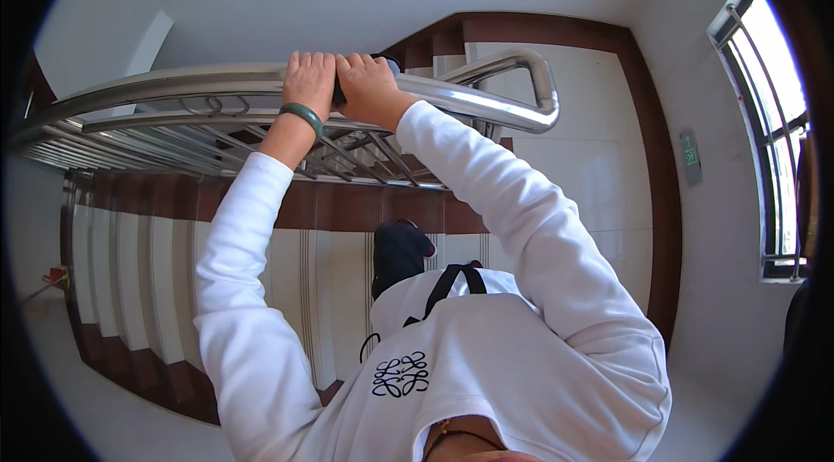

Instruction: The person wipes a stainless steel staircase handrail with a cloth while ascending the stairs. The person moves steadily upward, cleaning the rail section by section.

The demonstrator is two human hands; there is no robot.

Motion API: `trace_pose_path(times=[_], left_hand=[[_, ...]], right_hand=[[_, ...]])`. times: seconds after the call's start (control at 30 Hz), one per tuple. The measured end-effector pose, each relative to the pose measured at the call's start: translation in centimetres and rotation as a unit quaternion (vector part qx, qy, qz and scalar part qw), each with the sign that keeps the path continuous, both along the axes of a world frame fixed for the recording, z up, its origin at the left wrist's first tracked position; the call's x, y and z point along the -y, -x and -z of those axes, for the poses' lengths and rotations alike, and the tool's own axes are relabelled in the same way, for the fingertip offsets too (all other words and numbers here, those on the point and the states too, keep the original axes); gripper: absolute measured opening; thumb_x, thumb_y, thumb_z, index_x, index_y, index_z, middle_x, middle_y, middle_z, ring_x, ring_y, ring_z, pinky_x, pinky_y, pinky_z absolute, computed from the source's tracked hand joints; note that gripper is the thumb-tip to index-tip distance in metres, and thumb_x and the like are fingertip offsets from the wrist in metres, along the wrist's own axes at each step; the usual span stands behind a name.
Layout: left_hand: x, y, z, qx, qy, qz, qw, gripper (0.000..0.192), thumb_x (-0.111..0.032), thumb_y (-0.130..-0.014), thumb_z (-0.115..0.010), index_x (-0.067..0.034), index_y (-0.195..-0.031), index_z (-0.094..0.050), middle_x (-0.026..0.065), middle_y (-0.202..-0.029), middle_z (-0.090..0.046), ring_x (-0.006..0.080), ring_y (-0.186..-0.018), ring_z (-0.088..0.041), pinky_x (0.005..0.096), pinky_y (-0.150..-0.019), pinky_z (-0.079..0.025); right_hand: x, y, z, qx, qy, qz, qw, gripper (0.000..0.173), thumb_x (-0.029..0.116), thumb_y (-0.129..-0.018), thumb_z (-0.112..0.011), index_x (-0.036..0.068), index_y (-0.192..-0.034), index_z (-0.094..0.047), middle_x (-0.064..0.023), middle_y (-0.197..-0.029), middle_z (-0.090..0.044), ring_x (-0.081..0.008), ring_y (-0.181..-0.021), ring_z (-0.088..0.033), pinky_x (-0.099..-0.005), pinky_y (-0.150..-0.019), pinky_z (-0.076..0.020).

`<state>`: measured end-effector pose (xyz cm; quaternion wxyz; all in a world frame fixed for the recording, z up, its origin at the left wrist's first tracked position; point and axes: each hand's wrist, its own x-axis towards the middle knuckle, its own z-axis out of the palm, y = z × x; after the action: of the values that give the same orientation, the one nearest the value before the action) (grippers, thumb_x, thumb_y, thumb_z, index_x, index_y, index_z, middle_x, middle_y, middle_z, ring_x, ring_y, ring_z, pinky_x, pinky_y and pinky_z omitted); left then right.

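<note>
Both hands are at a shiny stainless-steel handrail (pixel 469 97), side by side. My left hand (pixel 308 80), below a dark green bangle (pixel 303 118), is wrapped over the top of the rail. Close against it on the right, my right hand (pixel 370 87) holds a dark cloth (pixel 392 65) around the rail. Most of the cloth is hidden under the fingers; a dark strip of it shows between the two hands. Whether the left hand also covers some cloth cannot be seen. Just right of the hands, the rail bends back in a rounded loop.
Metal balusters (pixel 365 155) stand below the rail. Pale stairs (pixel 146 279) with dark red-brown borders descend at left; a tiled landing (pixel 586 181) lies at right. A barred window (pixel 778 129) and a green-lit sign (pixel 690 155) are on the right wall. A red object (pixel 55 276) is far left.
</note>
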<state>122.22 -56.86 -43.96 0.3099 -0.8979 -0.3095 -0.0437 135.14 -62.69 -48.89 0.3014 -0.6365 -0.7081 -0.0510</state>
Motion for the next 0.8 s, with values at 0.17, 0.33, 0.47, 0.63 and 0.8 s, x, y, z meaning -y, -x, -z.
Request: trace_pose_path(times=[0.17, 0.33, 0.47, 0.63, 0.8], left_hand=[[-0.3, -0.3, 1.1, -0.020, -0.055, -0.011, 0.998, 0.030, -0.019, -0.087, -0.067, -0.008, -0.113, -0.057, 0.0094, -0.107, -0.063, 0.0271, -0.112, -0.058, 0.0459, -0.111, -0.038], [1.1, -3.3, 3.1, -0.019, -0.046, 0.013, 0.999, 0.039, -0.021, -0.081, -0.072, -0.008, -0.114, -0.055, 0.0084, -0.106, -0.061, 0.0260, -0.110, -0.058, 0.0453, -0.108, -0.040], [3.8, -7.5, 6.2, -0.015, -0.058, 0.026, 0.998, 0.027, -0.017, -0.092, -0.054, -0.006, -0.116, -0.057, 0.0111, -0.104, -0.062, 0.0282, -0.105, -0.058, 0.0454, -0.103, -0.042], [7.7, -13.5, 10.6, -0.021, -0.077, 0.047, 0.996, 0.033, -0.021, -0.093, -0.054, -0.003, -0.120, -0.057, 0.0159, -0.111, -0.063, 0.0346, -0.116, -0.058, 0.0483, -0.105, -0.040], [11.3, -20.1, 15.1, -0.066, 0.017, 0.081, 0.994, 0.040, -0.026, -0.095, -0.051, -0.005, -0.129, -0.057, 0.0138, -0.119, -0.063, 0.0331, -0.121, -0.056, 0.0494, -0.108, -0.036]], right_hand=[[0.7, -0.1, -0.4, -0.038, 0.025, -0.012, 0.999, 0.080, 0.037, -0.071, -0.084, 0.003, -0.134, -0.050, -0.0155, -0.123, -0.062, -0.0327, -0.115, -0.060, -0.0459, -0.096, -0.0461], [2.6, -2.6, 2.5, -0.051, -0.059, 0.013, 0.997, 0.075, 0.036, -0.070, -0.085, 0.003, -0.130, -0.053, -0.0119, -0.117, -0.062, -0.0302, -0.112, -0.059, -0.0444, -0.095, -0.0435], [5.8, -6.4, 4.8, -0.068, -0.048, 0.027, 0.996, 0.078, 0.027, -0.068, -0.083, 0.003, -0.135, -0.051, -0.0129, -0.124, -0.061, -0.0314, -0.120, -0.056, -0.0454, -0.102, -0.0401], [9.9, -11.3, 8.7, -0.083, -0.049, 0.062, 0.993, 0.079, 0.022, -0.067, -0.081, 0.004, -0.138, -0.051, -0.0134, -0.133, -0.058, -0.0323, -0.127, -0.052, -0.0468, -0.109, -0.0357], [14.0, -15.8, 14.5, -0.045, -0.050, 0.166, 0.984, 0.072, 0.018, -0.075, -0.076, 0.003, -0.140, -0.050, -0.0151, -0.139, -0.055, -0.0335, -0.134, -0.047, -0.0486, -0.115, -0.0309]])
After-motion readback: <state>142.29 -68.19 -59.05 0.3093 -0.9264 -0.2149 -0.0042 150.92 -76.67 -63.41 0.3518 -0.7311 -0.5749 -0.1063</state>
